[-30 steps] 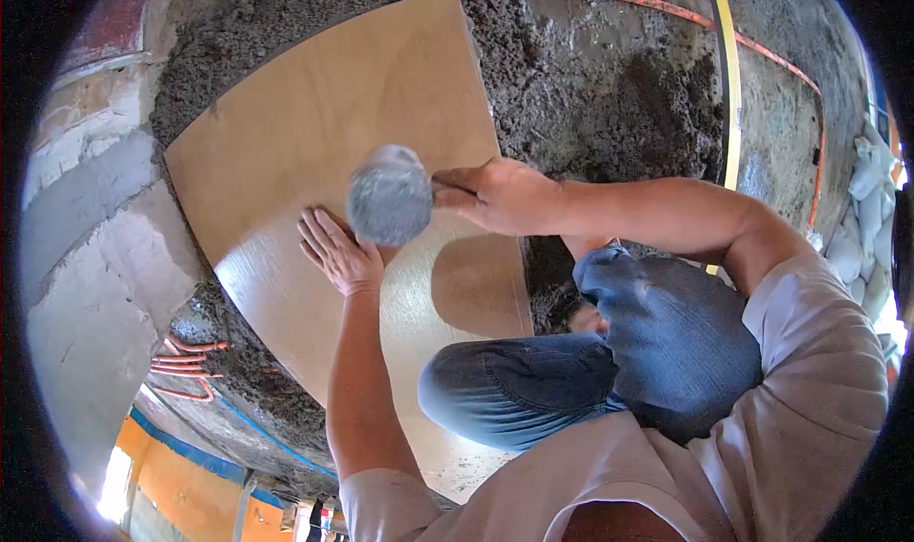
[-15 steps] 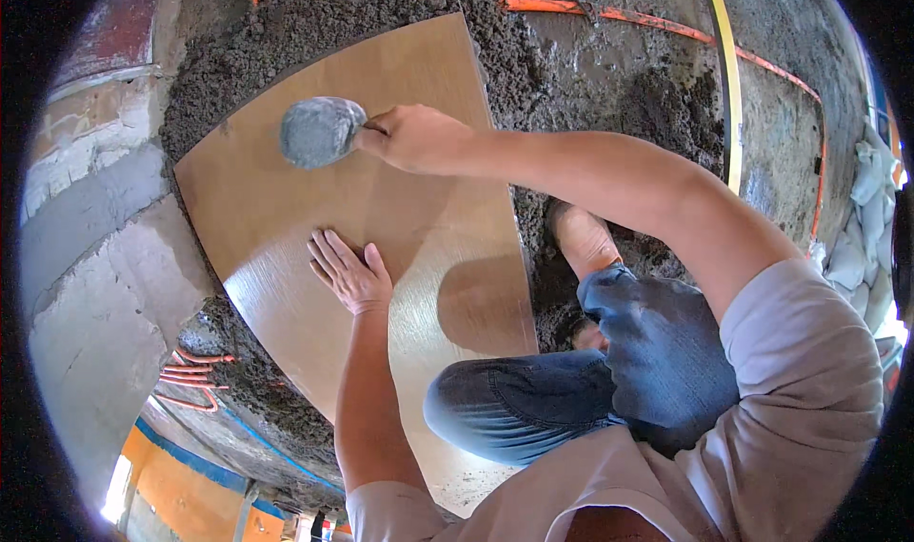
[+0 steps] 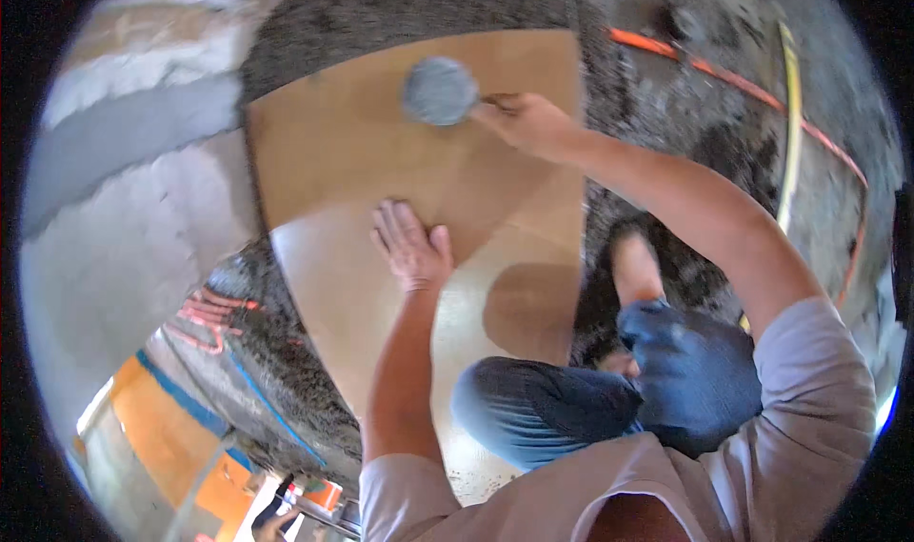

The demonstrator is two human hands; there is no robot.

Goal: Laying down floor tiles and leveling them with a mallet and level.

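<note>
Mallet [image 3: 440, 91] tight in right hand [image 3: 528, 125], upper middle of frame; left hand [image 3: 411, 245] flat, thumb out, on tile [image 3: 428, 169], middle.

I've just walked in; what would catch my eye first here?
Probably the big, shiny tan tile across the middle, with the left hand spread flat on it. Next, the grey round-headed mallet over the tile's upper part, gripped in the right hand. Then the bright orange pipe at upper right.
</note>
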